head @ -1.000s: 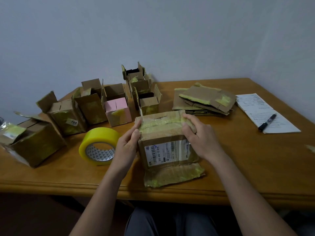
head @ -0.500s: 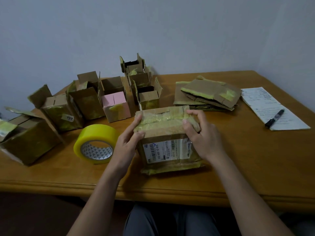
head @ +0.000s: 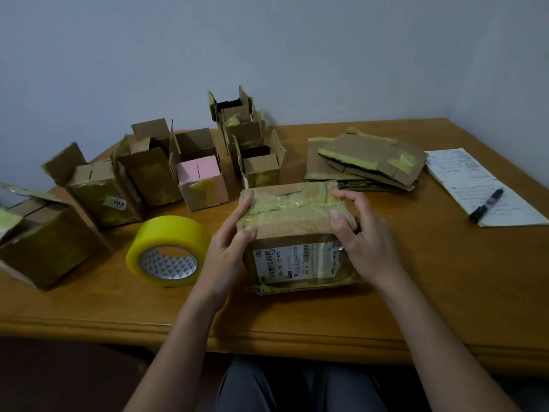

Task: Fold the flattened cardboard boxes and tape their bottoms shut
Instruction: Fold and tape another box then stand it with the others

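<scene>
I see both hands on one box (head: 297, 233), which stands on the table (head: 445, 278) near its front edge. Left hand (head: 227, 248) holds the box's left side, thumb on the near top corner, fingers curled against the taped top. Right hand (head: 364, 242) grips the right top corner, thumb on the near face, fingers curled over the yellowish tape across the top. A white barcode label faces me, between and below the two hands. A flap edge shows under the box at its near bottom.

Just left of the left hand: tape roll (head: 167, 251), yellow, lying flat on the table. Further left and beyond it: folded boxes (head: 104, 194), several upright with flaps open, one pink. Beyond the right hand: flat stack (head: 368, 162) of cardboard. Well right of the right hand: paper (head: 481, 185) with a marker (head: 485, 205) lying on it.
</scene>
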`<act>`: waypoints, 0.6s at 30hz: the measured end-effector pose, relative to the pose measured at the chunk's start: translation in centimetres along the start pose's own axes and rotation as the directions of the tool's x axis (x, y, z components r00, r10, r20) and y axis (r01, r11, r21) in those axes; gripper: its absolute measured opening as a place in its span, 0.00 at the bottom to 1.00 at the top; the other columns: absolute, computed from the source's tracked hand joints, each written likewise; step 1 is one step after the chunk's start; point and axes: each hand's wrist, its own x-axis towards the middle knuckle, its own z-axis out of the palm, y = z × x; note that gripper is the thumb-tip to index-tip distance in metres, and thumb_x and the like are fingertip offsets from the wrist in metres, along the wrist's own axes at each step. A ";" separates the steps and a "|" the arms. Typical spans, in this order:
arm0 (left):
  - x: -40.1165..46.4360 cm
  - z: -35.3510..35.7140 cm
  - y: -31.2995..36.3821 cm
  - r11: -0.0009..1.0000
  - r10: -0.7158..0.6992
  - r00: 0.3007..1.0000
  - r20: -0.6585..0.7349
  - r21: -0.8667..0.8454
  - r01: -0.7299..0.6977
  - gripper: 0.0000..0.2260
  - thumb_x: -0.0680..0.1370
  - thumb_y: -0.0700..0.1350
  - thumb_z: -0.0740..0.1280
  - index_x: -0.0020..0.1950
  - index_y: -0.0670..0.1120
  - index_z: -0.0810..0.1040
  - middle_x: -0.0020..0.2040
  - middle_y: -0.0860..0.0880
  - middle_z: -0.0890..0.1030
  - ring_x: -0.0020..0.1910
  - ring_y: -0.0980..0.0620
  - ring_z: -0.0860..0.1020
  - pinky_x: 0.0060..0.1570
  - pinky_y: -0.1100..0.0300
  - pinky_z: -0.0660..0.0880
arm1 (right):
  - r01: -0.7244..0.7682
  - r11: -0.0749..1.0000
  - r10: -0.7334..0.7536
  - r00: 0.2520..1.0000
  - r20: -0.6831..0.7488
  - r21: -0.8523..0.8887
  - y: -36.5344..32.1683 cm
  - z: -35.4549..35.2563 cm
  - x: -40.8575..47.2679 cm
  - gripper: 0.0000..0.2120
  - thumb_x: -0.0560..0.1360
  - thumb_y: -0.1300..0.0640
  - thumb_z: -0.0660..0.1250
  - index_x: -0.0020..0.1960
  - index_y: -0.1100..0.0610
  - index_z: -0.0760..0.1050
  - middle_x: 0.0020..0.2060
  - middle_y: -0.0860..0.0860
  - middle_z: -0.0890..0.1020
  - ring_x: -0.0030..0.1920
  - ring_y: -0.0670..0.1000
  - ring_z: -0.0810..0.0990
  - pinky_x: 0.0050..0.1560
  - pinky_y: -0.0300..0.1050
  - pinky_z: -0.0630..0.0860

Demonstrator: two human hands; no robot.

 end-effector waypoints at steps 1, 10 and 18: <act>0.0 0.0 -0.1 1.000 0.000 1.000 0.002 -0.005 0.000 0.23 0.76 0.53 0.62 0.71 0.67 0.70 0.75 0.60 0.65 0.71 0.55 0.68 0.56 0.58 0.78 | 0.003 1.000 -0.003 1.000 -0.002 0.004 0.1 0.0 0.0 0.28 0.73 0.34 0.53 0.66 0.49 0.68 0.28 0.38 0.77 0.25 0.41 0.73 0.21 0.32 0.61; 0.4 -0.1 -0.8 1.000 0.020 1.000 0.021 -0.018 -0.019 0.21 0.79 0.52 0.62 0.72 0.67 0.68 0.76 0.57 0.65 0.69 0.57 0.69 0.55 0.62 0.79 | 0.006 0.999 -0.005 1.000 -0.024 0.050 0.5 0.3 0.1 0.28 0.71 0.34 0.54 0.64 0.50 0.69 0.31 0.45 0.78 0.30 0.43 0.78 0.21 0.33 0.65; 0.6 -0.3 -0.6 0.999 0.011 1.000 -0.009 -0.044 -0.012 0.22 0.75 0.56 0.68 0.69 0.66 0.73 0.75 0.54 0.68 0.68 0.53 0.72 0.52 0.59 0.80 | -0.057 0.996 0.057 0.998 0.003 0.067 0.5 0.0 0.3 0.24 0.69 0.31 0.56 0.60 0.41 0.68 0.31 0.47 0.78 0.27 0.44 0.76 0.21 0.37 0.64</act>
